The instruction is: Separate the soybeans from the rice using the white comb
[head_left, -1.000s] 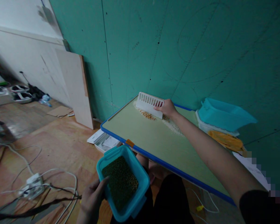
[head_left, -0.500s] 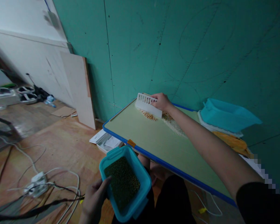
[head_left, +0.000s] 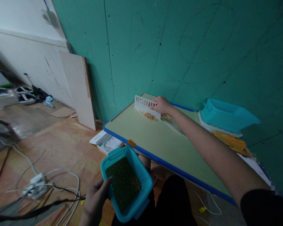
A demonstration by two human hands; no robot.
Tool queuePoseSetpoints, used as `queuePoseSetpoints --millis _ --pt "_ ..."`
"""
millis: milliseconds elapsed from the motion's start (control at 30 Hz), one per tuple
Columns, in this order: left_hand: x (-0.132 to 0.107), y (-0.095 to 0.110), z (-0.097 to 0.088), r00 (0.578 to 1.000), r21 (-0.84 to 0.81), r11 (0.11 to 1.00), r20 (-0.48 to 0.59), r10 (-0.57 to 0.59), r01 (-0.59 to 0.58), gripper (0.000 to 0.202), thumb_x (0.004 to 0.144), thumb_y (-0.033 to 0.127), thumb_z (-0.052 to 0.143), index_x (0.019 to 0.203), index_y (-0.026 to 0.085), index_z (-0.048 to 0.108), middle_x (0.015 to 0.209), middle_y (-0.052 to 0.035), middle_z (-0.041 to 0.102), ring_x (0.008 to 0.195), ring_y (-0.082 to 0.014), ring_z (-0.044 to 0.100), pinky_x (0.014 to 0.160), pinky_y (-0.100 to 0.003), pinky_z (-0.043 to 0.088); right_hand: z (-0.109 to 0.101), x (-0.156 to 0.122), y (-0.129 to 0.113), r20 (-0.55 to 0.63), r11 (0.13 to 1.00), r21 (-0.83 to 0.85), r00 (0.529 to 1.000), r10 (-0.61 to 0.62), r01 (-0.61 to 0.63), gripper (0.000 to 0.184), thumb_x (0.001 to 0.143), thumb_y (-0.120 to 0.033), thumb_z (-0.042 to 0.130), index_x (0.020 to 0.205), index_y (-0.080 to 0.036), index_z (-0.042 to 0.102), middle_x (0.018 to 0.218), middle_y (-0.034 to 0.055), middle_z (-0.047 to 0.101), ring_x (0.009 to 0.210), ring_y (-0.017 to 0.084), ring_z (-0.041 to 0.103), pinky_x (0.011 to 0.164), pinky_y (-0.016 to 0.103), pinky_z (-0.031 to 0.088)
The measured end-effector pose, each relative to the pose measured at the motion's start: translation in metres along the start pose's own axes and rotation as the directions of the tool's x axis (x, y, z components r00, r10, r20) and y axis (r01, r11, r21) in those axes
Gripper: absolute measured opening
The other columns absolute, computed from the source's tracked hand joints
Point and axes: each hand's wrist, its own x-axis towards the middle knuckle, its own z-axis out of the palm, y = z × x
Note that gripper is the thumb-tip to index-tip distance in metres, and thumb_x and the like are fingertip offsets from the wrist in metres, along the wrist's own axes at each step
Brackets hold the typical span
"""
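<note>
Sitting right of the grain: basin, orange cloth.

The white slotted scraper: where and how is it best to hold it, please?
Probably pinch the white scraper by its slotted upper edge, near the right end, from above and the right. It stands on its long edge, grains along its solid lower part, the slots above them; the right hand holds it there.

The tub is turquoise, the scraper white, the tabletop pale green.
</note>
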Motion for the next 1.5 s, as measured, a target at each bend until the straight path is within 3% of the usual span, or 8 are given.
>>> queuePoseSetpoints --millis 300,567,767,933,1033,1167,1367,1500 --pt "0.001 0.002 -0.002 0.997 0.003 1.000 0.073 0.001 -0.001 0.046 0.068 0.057 0.074 0.051 0.017 0.058 0.046 0.0047 0.040 0.045 -0.0108 0.035 0.044 -0.025 0.028 -0.006 -0.037 -0.021 0.023 0.988 -0.133 0.997 -0.072 0.074 0.017 0.082 -0.027 0.065 0.085 -0.018 0.080 0.080 0.0071 0.076 0.069 0.018 0.062 0.058 0.026 0.031" --pt "0.001 -0.002 -0.002 0.998 0.018 1.000 0.055 0.016 -0.017 0.047 0.072 0.057 0.073 0.051 0.018 0.056 0.047 0.0050 0.039 0.046 -0.0112 0.035 0.045 -0.025 0.029 -0.012 -0.069 -0.028 0.053 0.984 -0.126 0.991 -0.119 0.125 0.018 0.086 -0.026 0.063 0.078 -0.019 0.078 0.071 0.0056 0.073 0.063 0.016 0.058 0.057 0.028 0.028" --pt "0.000 -0.002 -0.001 0.997 0.002 1.000 0.079 0.004 -0.004 0.047 0.071 0.058 0.074 0.053 0.017 0.060 0.048 0.0046 0.041 0.047 -0.0112 0.036 0.046 -0.025 0.029 -0.018 -0.085 -0.026 0.070 0.985 -0.109 0.990 -0.124 0.131 0.019 0.089 -0.026 0.061 0.085 -0.021 0.079 0.076 0.0059 0.076 0.067 0.018 0.062 0.060 0.028 0.032" --pt "-0.003 0.002 0.002 0.998 -0.018 1.000 0.070 -0.009 0.010 0.048 0.069 0.059 0.075 0.053 0.017 0.060 0.046 0.0049 0.042 0.046 -0.0106 0.036 0.046 -0.024 0.029 -0.034 -0.086 -0.032 -0.066 0.993 -0.108 0.996 -0.053 0.045 0.017 0.087 -0.021 0.061 0.088 -0.017 0.078 0.085 0.0109 0.077 0.074 0.021 0.066 0.065 0.029 0.039" --pt "-0.002 0.003 0.003 0.998 -0.033 0.999 0.053 -0.035 0.037 0.047 0.067 0.059 0.077 0.053 0.016 0.061 0.045 0.0054 0.042 0.045 -0.0102 0.036 0.045 -0.024 0.028 -0.036 -0.094 -0.048 -0.231 0.994 0.107 0.972 0.042 -0.018 0.017 0.085 -0.022 0.060 0.084 -0.014 0.075 0.079 0.0100 0.075 0.066 0.019 0.063 0.059 0.028 0.039" --pt "-0.002 0.004 0.004 0.998 -0.095 0.994 0.026 -0.051 0.053 0.045 0.065 0.057 0.080 0.053 0.015 0.064 0.043 0.0060 0.042 0.044 -0.0096 0.035 0.044 -0.023 0.029 -0.014 -0.104 -0.070 -0.266 0.878 0.479 0.955 0.130 0.014 0.014 0.077 -0.024 0.063 0.077 -0.013 0.072 0.068 0.0051 0.071 0.059 0.016 0.061 0.052 0.025 0.039" --pt "-0.007 0.010 0.007 0.999 -0.190 0.981 0.020 -0.045 0.048 0.039 0.068 0.052 0.081 0.060 0.016 0.069 0.049 0.0038 0.052 0.048 -0.0109 0.044 0.047 -0.023 0.037 0.036 -0.094 -0.079 -0.004 0.566 0.806 0.955 0.296 -0.172 0.012 0.067 -0.027 0.066 0.070 -0.016 0.068 0.062 0.0018 0.067 0.055 0.016 0.063 0.045 0.024 0.045" --pt "-0.011 0.017 0.010 0.999 -0.216 0.975 -0.001 -0.053 0.051 0.038 0.066 0.051 0.082 0.059 0.017 0.069 0.050 0.0041 0.051 0.048 -0.0106 0.044 0.047 -0.022 0.039 0.039 -0.091 -0.073 0.118 0.410 0.876 0.936 0.332 -0.255 0.017 0.061 -0.028 0.070 0.072 -0.016 0.068 0.062 0.0015 0.066 0.052 0.016 0.062 0.043 0.026 0.048"
